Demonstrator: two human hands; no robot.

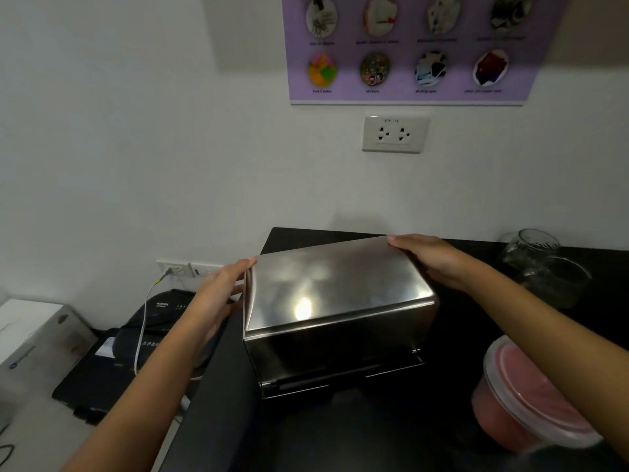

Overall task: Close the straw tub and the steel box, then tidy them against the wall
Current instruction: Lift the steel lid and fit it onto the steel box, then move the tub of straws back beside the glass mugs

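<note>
The steel box [335,308] stands on the black counter [340,434] near its left edge, its shiny lid down. My left hand [221,294] is pressed flat on the box's left side and my right hand [432,258] holds its right rear corner, so both hands grip it. The straw tub [524,400], a clear round tub full of pink straws with its clear lid on, sits at the counter's front right, partly hidden under my right forearm.
The white wall [170,148] rises just behind the box, with a socket [394,134] and a purple poster [408,49]. Glass jars [544,264] stand at the back right. Left of and below the counter are a black shredder [149,335], a white cable [143,325] and a white carton [34,332].
</note>
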